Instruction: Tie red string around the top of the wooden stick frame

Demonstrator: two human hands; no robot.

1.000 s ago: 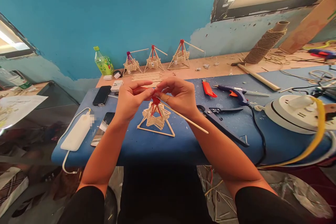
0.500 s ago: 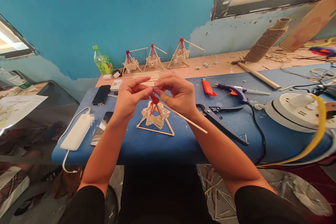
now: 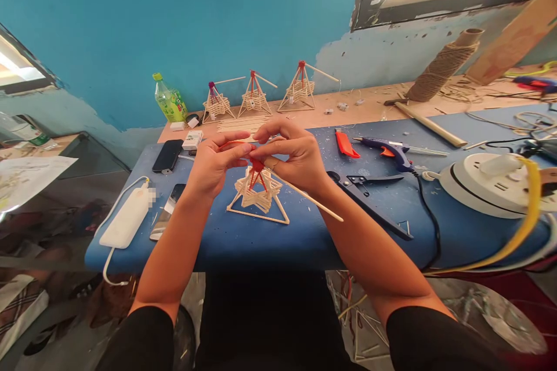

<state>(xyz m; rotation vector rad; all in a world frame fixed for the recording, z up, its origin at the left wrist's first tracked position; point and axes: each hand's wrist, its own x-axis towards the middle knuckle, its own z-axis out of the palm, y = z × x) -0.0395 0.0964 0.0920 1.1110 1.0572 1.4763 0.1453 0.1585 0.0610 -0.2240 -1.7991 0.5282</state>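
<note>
Stick pyramid (image 3: pixel 257 200): upright on blue table (image 3: pixel 261 240), apex up; long skewer (image 3: pixel 311 202) slants from apex down toward right. Left hand (image 3: pixel 215 165) and right hand (image 3: pixel 289 156) directly above, fingertips pinched on red binding (image 3: pixel 256 165) at apex.

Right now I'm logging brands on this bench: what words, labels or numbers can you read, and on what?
None can be read.
Green bottle: its label has print, too small and blurred to read.
Small white box: markings too small.
Paper sheet: faint drawing, no readable text.
White power bank: one patch is blurred out.
</note>
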